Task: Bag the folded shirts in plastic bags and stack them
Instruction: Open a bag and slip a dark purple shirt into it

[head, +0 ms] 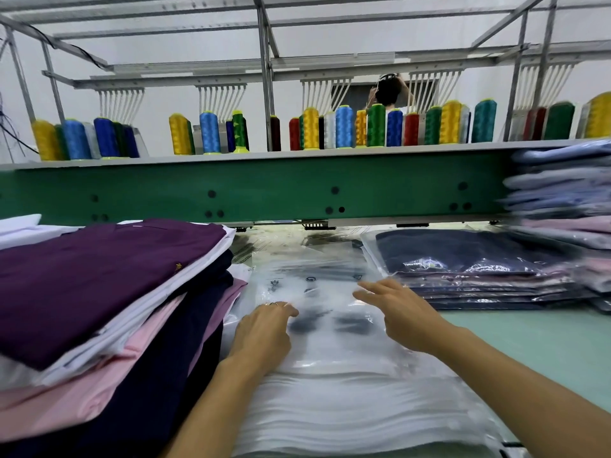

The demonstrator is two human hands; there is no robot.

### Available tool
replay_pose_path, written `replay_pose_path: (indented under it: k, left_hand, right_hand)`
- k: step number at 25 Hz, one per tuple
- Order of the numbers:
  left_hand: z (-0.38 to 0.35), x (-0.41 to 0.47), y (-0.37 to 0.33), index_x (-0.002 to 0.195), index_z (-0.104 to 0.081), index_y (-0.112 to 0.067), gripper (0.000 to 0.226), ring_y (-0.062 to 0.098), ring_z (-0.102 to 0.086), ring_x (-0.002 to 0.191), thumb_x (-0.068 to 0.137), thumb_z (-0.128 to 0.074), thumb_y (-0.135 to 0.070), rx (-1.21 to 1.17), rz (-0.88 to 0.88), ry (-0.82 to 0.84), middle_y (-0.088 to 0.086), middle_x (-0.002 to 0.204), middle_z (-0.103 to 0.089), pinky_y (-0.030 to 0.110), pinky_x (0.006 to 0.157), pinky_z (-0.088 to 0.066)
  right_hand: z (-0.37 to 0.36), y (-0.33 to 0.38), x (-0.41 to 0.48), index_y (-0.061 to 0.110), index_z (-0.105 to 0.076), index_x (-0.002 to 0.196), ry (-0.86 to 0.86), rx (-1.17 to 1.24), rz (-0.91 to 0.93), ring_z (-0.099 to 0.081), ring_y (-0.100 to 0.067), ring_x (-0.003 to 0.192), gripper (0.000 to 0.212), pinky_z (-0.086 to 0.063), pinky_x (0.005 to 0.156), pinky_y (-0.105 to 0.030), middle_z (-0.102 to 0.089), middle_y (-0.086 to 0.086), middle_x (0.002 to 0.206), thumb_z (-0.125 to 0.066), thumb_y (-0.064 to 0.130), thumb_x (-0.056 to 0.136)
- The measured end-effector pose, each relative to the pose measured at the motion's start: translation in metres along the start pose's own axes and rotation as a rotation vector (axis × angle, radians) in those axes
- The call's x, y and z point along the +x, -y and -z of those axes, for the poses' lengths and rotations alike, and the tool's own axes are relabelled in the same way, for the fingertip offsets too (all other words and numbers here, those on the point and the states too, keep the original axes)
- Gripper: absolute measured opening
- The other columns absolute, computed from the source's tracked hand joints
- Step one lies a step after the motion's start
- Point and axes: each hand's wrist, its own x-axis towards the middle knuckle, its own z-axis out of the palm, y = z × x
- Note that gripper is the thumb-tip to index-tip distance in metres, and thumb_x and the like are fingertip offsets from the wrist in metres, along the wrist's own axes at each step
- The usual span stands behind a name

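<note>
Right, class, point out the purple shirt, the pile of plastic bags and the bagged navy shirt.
purple shirt (99, 276), head view: middle of top face
pile of plastic bags (330, 408), head view: layered near part
bagged navy shirt (463, 249), head view: dark fabric centre

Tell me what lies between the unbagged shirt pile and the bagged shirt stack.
Head view: a pile of empty plastic bags, left hand and right hand over it.

Garment workshop: thread cones (310, 128), shirt stacks (109, 292).
</note>
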Motion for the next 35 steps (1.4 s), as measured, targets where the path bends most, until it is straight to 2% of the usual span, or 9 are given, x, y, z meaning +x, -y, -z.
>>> replay_pose_path:
  k: [6, 9, 10, 12, 15, 18, 22, 29, 35]
  left_hand:
    - [0.005, -0.002, -0.007, 0.159, -0.010, -0.031, 0.101, 0.011, -0.021, 0.150, 0.075, -0.044, 0.015, -0.043, -0.076, -0.211, -0.018, 0.166, -0.001, 0.039, 0.114, -0.036]
    - [0.011, -0.003, -0.006, 0.144, -0.046, -0.030, 0.084, 0.015, -0.029, 0.147, 0.074, -0.049, 0.017, -0.015, -0.048, -0.354, -0.013, 0.164, -0.020, 0.041, 0.114, -0.035]
    - [0.014, -0.003, -0.005, 0.120, -0.062, -0.028, 0.067, 0.018, -0.039, 0.141, 0.071, -0.051, 0.017, -0.008, -0.053, -0.426, -0.009, 0.159, -0.035, 0.041, 0.110, -0.037]
    - [0.018, -0.001, -0.005, 0.084, -0.052, -0.021, 0.044, 0.024, -0.057, 0.111, 0.066, -0.054, 0.019, -0.024, -0.090, -0.591, -0.002, 0.131, -0.059, 0.038, 0.088, -0.045]
    - [0.019, 0.001, -0.008, 0.094, -0.044, -0.019, 0.052, 0.024, -0.050, 0.066, 0.064, -0.056, 0.022, -0.092, -0.082, -0.683, -0.001, 0.096, -0.056, 0.030, 0.056, -0.033]
    - [0.006, -0.002, -0.007, 0.126, -0.052, -0.029, 0.072, 0.019, -0.066, 0.085, 0.068, -0.063, 0.012, 0.039, -0.066, -0.473, -0.008, 0.108, -0.067, 0.029, 0.060, -0.039]
    - [-0.014, -0.002, 0.004, 0.142, -0.040, -0.041, 0.048, 0.022, -0.053, 0.126, 0.096, -0.043, -0.025, 0.025, 0.016, 0.128, -0.012, 0.142, -0.053, 0.047, 0.100, -0.043]
    - [-0.018, -0.003, -0.002, 0.135, -0.047, -0.038, 0.053, 0.028, -0.044, 0.133, 0.093, -0.031, -0.065, 0.033, 0.086, 0.266, -0.009, 0.141, -0.050, 0.060, 0.107, -0.025]
    - [0.029, 0.000, -0.015, 0.133, -0.048, -0.019, 0.044, 0.030, -0.055, 0.119, 0.093, -0.052, -0.035, 0.054, 0.011, 0.193, 0.005, 0.132, -0.059, 0.041, 0.095, -0.046]
  right_hand:
    - [0.002, 0.008, 0.003, 0.029, -0.005, 0.162, -0.167, 0.143, -0.059, -0.008, -0.009, 0.153, 0.105, -0.029, 0.120, -0.030, -0.002, 0.014, 0.168, -0.039, -0.021, 0.076]
    - [0.006, 0.007, 0.006, 0.025, -0.037, 0.152, -0.331, 0.187, -0.080, -0.025, -0.015, 0.149, 0.090, -0.040, 0.112, -0.033, -0.024, 0.007, 0.164, -0.041, -0.022, 0.075]
    - [0.007, 0.004, 0.005, 0.027, -0.051, 0.134, -0.370, 0.211, -0.073, -0.041, -0.019, 0.139, 0.075, -0.047, 0.101, -0.031, -0.045, 0.003, 0.152, -0.043, -0.021, 0.077]
    - [0.006, -0.004, 0.005, 0.037, -0.045, 0.102, -0.420, 0.239, -0.043, -0.061, -0.013, 0.090, 0.059, -0.043, 0.066, -0.018, -0.064, 0.008, 0.101, -0.050, -0.018, 0.081]
    - [0.004, 0.000, 0.004, 0.040, -0.038, 0.120, -0.331, 0.301, 0.000, -0.053, -0.006, 0.057, 0.062, -0.044, 0.047, -0.019, -0.067, 0.007, 0.086, -0.056, -0.010, 0.088]
    - [0.001, 0.010, 0.003, 0.048, -0.030, 0.145, -0.198, 0.336, -0.012, -0.065, -0.010, 0.093, 0.074, -0.058, 0.075, -0.032, -0.066, 0.013, 0.112, -0.060, 0.004, 0.094]
    - [-0.008, 0.004, 0.002, 0.045, -0.058, 0.131, 0.042, 0.177, -0.020, -0.051, -0.006, 0.116, 0.034, -0.048, 0.090, -0.032, -0.060, 0.019, 0.126, -0.059, 0.033, 0.099]
    - [-0.012, 0.010, 0.005, 0.035, -0.067, 0.123, 0.142, 0.202, -0.093, -0.054, -0.008, 0.101, 0.036, -0.044, 0.079, -0.028, -0.065, 0.010, 0.122, -0.050, 0.055, 0.099]
    - [0.002, 0.038, 0.012, 0.033, -0.066, 0.121, 0.215, 0.163, -0.153, -0.058, -0.018, 0.110, 0.042, -0.048, 0.090, -0.036, -0.067, 0.005, 0.119, -0.045, 0.062, 0.099]
